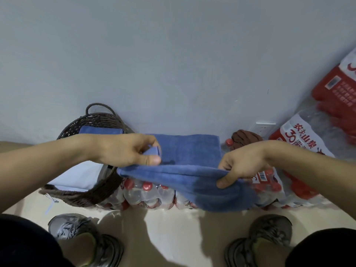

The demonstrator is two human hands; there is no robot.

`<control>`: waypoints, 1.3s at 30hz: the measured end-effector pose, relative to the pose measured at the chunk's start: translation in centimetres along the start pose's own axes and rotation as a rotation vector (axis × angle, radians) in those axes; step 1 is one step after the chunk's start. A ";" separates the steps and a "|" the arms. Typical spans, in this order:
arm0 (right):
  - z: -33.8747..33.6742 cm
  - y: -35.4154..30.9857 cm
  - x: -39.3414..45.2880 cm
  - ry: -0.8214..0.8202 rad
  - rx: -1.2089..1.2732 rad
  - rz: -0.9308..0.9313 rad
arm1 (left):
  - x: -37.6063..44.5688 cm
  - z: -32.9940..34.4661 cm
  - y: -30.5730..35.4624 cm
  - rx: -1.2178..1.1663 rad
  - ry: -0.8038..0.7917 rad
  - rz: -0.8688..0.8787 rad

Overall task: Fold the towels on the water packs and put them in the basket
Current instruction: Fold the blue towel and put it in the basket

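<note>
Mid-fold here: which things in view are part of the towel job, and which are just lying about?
Job: blue towel held by left hand and right hand; brown towel; water packs; basket with a folded blue towel inside.

Lying about: stacked water packs at right; wall socket.

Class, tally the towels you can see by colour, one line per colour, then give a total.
Blue towels: 2, one held over the water packs by both hands, one folded in the basket
Brown towels: 1, bunched on the packs by the wall
Total: 3
</note>
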State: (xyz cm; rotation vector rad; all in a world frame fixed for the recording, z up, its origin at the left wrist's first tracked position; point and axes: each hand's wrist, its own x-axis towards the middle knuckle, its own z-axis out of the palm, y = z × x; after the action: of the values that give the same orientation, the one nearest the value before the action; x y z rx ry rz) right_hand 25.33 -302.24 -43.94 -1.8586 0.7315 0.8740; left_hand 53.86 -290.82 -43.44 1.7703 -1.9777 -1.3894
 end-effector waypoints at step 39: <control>-8.0 8.5 13.3 0.970 1.000 0.213 | 17.6 -2.1 -12.5 0.306 0.446 -0.406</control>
State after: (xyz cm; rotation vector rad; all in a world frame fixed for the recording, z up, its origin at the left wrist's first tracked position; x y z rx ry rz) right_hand 28.40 -314.47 -56.31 -1.1754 1.5979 -0.3762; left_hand 58.92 -305.27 -58.89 2.4611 -1.7147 -0.6867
